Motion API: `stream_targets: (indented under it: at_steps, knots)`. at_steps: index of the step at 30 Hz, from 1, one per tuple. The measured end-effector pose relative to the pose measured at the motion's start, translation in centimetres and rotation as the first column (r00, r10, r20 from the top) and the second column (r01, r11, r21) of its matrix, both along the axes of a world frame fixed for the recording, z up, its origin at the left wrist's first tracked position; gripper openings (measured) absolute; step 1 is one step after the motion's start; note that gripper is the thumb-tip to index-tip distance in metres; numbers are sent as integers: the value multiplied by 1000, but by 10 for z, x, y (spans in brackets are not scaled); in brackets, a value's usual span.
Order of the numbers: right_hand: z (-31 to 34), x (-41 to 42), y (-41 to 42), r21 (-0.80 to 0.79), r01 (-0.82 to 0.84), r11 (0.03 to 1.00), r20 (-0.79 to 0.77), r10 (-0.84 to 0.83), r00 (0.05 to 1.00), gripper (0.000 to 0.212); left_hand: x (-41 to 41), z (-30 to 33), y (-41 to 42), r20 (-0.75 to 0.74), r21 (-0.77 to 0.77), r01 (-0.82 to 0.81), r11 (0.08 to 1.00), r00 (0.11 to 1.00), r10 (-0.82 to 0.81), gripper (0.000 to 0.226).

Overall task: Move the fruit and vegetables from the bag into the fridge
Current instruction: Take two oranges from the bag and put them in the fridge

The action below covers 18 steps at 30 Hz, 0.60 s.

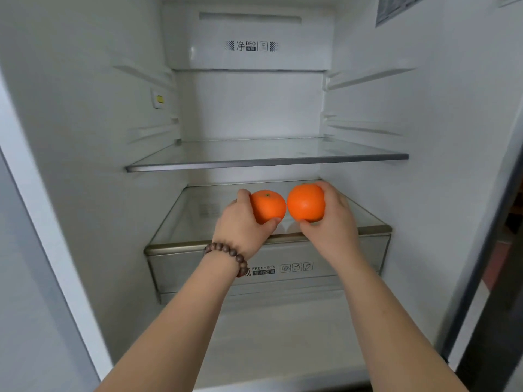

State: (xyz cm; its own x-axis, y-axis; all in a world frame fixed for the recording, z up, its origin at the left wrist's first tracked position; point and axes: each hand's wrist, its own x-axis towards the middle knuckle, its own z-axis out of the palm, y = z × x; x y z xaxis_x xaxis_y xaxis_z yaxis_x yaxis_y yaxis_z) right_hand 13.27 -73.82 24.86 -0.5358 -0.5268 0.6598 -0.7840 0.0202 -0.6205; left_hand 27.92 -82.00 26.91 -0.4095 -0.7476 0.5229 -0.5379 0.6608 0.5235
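2 oranges were in your hands, 1 each, held inside the open fridge over the lower glass shelf.

Item 1: left orange. Your left hand gripped it from its left side, thumb beneath at the front and the other fingers wrapped round the far side, mostly hidden behind the fruit. Its stem dimple faced up and toward you. A bracelet of brown wooden beads sat on that wrist.

Item 2: right orange. Your right hand gripped it from its right side, thumb under the front edge, fingers curled over the top and back. No stem mark showed on the side facing you.

The 2 fruits were just beside each other, nearly touching or touching; the gap was too narrow to tell. Whether either rested on the glass or hung just above it could not be told.

Item 3: upper glass shelf, above your hands, with nothing on it.

Item 4: clear drawer directly under the lower shelf, shut, front panel printed FRESHBOX with small produce icons, partly hidden by your forearms.

Item 5: white panel at the top rear, printed DEO.

Item 6: small yellow-marked fitting on the left inner wall.
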Motion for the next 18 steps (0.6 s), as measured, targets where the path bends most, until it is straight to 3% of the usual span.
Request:
stream_targets:
  at_steps: [6, 13, 18]
  knots:
    - [20, -14, -9, 122, -61, 991, 123, 46, 991, 67, -14, 18, -24, 162, 123, 38, 992, 985, -58, 63]
    - [33, -63, -46, 211, -162, 964, 237, 110, 965, 74, -46, 27, -61, 156, 212, 52, 976, 984, -86, 78]
    - [32, -89, -64, 225, -192, 955, 252, 133, 959, 76, -66, 29, -85, 187, 214, 42, 976, 979, -83, 73]
